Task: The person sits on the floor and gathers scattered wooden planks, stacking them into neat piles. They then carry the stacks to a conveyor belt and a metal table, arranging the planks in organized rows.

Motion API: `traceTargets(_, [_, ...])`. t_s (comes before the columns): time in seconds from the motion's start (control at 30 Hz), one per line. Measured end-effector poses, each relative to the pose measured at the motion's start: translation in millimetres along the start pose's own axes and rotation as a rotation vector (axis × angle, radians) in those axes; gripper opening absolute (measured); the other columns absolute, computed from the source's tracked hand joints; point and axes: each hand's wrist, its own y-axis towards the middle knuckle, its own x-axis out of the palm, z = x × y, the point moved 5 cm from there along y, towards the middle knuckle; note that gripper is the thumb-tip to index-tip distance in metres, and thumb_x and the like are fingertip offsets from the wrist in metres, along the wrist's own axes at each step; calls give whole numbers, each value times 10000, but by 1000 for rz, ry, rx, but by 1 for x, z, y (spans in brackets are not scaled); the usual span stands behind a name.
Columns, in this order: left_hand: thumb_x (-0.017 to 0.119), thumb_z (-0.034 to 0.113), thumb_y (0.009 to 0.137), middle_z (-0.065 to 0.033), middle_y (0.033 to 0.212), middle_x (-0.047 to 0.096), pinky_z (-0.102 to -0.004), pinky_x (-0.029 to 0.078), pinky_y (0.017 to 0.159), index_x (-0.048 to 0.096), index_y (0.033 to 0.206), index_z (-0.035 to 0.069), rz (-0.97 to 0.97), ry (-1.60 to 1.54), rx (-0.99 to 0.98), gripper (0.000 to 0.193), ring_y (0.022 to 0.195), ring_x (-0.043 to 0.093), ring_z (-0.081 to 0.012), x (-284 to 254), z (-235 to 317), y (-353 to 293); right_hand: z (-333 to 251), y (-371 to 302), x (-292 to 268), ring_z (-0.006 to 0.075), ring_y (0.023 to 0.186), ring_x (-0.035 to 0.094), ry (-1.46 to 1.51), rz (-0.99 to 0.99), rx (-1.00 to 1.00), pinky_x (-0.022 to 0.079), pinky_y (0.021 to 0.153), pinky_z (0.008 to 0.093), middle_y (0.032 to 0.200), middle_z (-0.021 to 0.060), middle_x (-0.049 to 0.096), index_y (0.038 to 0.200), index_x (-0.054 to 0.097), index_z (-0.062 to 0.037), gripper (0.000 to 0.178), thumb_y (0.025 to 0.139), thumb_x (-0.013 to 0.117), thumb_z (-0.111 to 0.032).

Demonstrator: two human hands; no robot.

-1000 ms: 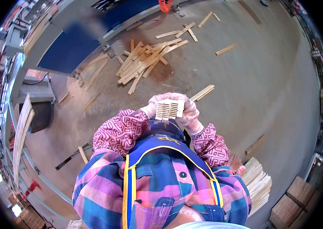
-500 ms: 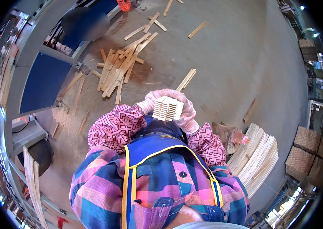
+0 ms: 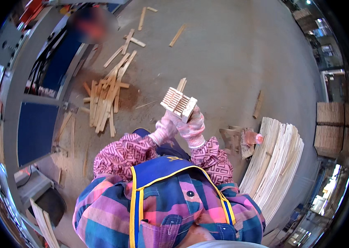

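My left hand (image 3: 167,127) and my right hand (image 3: 193,125), both in pink-and-white gloves, are closed around the lower part of a small bundle of pale wooden strips (image 3: 176,101). The bundle is in front of my body, its ridged end showing in rows of narrow slats. My left fingers are partly hidden behind the wood and the other hand. Just beyond the bundle, a couple of short wooden strips (image 3: 182,84) lie on the floor, partly covered by it.
A loose pile of wooden strips (image 3: 107,97) lies on the floor ahead left. A machine frame with a blue panel (image 3: 37,131) stands at left. At right are a large stack of long strips (image 3: 271,161), a bottle with a reddish cap (image 3: 250,137), and stacked bundles (image 3: 328,140).
Both hands have moved the bundle up and away from my body. It is now tilted, with its ridged end facing up, and my hands have shifted from its far side to below it.
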Motion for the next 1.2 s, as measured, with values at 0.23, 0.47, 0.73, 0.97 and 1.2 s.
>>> traceTargets(0.23, [541, 205, 910, -145, 1223, 588, -375, 494, 967, 465, 1289, 16, 119, 529, 309, 431, 1085, 606, -267, 97, -35, 52, 10, 12, -108, 173, 812, 656, 148, 281, 113, 550, 710, 321, 980, 92, 657, 1221, 531, -14, 581, 742, 822, -165])
traceTargets(0.47, [756, 176, 746, -121, 1251, 571, -356, 490, 964, 409, 1341, 35, 37, 136, 200, 703, 1113, 590, -242, 142, -51, 116, 13, 26, -198, 186, 847, 645, -217, 35, 91, 548, 753, 313, 1041, 126, 632, 1341, 431, -36, 756, 715, 834, -170])
traceTargets(0.73, [810, 150, 674, -75, 1054, 666, -317, 509, 874, 575, 1216, 28, -194, 102, -366, 603, 955, 634, -172, 128, -103, 206, 111, -20, -286, 195, 1069, 579, 233, 25, 883, 496, 906, 315, 1198, 64, 590, 1398, 422, -53, 869, 667, 861, -218])
traceTargets(0.97, [665, 325, 853, -167, 1294, 572, -338, 422, 1005, 478, 1346, 7, -194, 1018, -449, 616, 1195, 535, -252, -29, -153, 306, 273, -1, -328, 271, 947, 664, -665, 104, 1286, 540, 814, 372, 1029, 159, 679, 1196, 564, -17, 684, 658, 819, -353])
traceTargets(1.2, [652, 491, 824, -199, 1147, 609, -393, 516, 853, 591, 1235, 110, 325, 1719, -704, 564, 1006, 624, -346, -309, -204, 413, 576, -19, -354, 372, 1062, 628, -917, -10, 1571, 515, 888, 427, 1133, 219, 643, 1205, 524, -33, 734, 682, 779, -480])
